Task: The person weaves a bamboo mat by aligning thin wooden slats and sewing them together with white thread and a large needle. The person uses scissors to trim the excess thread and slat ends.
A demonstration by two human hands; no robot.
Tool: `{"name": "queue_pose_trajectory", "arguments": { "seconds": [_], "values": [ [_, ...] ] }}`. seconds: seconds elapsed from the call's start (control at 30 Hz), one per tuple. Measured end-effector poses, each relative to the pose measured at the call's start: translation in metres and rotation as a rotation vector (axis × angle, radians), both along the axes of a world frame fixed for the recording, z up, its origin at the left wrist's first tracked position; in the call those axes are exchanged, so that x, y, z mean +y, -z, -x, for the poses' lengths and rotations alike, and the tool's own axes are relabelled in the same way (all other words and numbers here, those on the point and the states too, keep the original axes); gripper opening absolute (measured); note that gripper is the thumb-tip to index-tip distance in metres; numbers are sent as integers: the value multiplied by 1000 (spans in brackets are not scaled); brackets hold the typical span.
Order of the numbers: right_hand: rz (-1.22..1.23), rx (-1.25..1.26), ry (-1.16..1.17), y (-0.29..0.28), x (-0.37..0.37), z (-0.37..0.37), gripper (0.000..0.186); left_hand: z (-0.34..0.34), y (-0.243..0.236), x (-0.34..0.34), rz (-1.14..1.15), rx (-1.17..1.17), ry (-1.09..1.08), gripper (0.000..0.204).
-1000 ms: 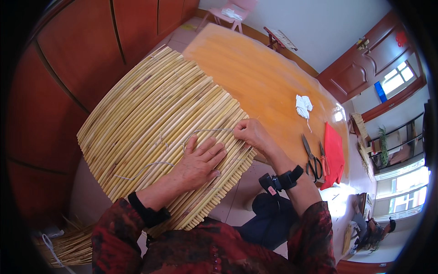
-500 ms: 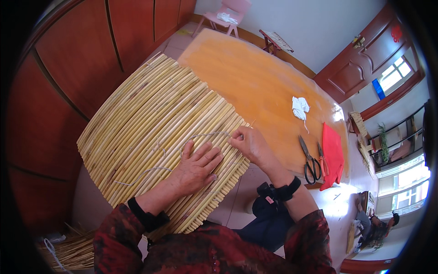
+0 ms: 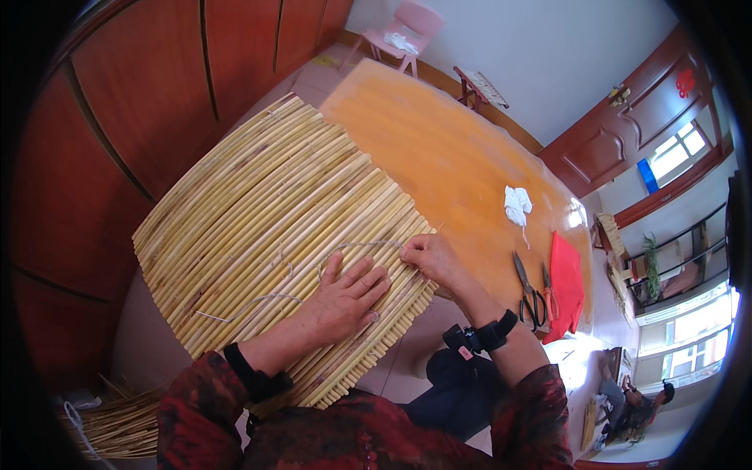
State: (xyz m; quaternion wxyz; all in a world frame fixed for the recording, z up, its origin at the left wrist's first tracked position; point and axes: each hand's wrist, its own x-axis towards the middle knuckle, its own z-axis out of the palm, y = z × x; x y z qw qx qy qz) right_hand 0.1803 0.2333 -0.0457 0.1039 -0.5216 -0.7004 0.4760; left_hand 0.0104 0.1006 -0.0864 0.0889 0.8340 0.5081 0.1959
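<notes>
A mat of long pale reed stalks point(image 3: 243, 196) laid side by side spans the near left of the table. My left hand point(image 3: 345, 299) lies flat on it, fingers outstretched. At the mat's right edge my right hand point(image 3: 432, 257) pinches a thin grey-white string point(image 3: 364, 243). The string runs leftward over the reeds from my right fingertips toward my left hand. Another length of string point(image 3: 262, 298) rests loosely on the stalks left of that hand. Short string ends stick up in the middle of the mat.
The orange-brown table point(image 3: 423, 149) carries a white cloth point(image 3: 517, 205), black-handled scissors point(image 3: 529, 291), pliers with red handles point(image 3: 547, 294) and red fabric point(image 3: 565, 286). Loose reeds point(image 3: 129, 423) lie at lower left. Red-brown cabinets point(image 3: 141, 117) line the left; a pink chair point(image 3: 411, 27) stands behind.
The whole view has shifted slightly, so table and tools appear a little lower. My left hand stays flat on the mat; my right hand keeps its pinch on the string near the edge.
</notes>
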Motion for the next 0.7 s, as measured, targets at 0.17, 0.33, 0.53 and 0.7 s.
{"name": "queue_pose_trajectory", "arguments": {
  "seconds": [0.17,0.33,0.53,0.7],
  "values": [
    [430,207,229,-9,7,5,17,-1,-1,1,-6,-14,11,55],
    [471,376,255,-11,0,6,16,0,2,0,3,-36,13,54],
    [71,233,40,0,-3,-4,15,0,-1,-1,8,-17,0,55],
    [216,290,124,-3,-12,3,11,-1,-2,1,14,-12,2,55]
  ]
}}
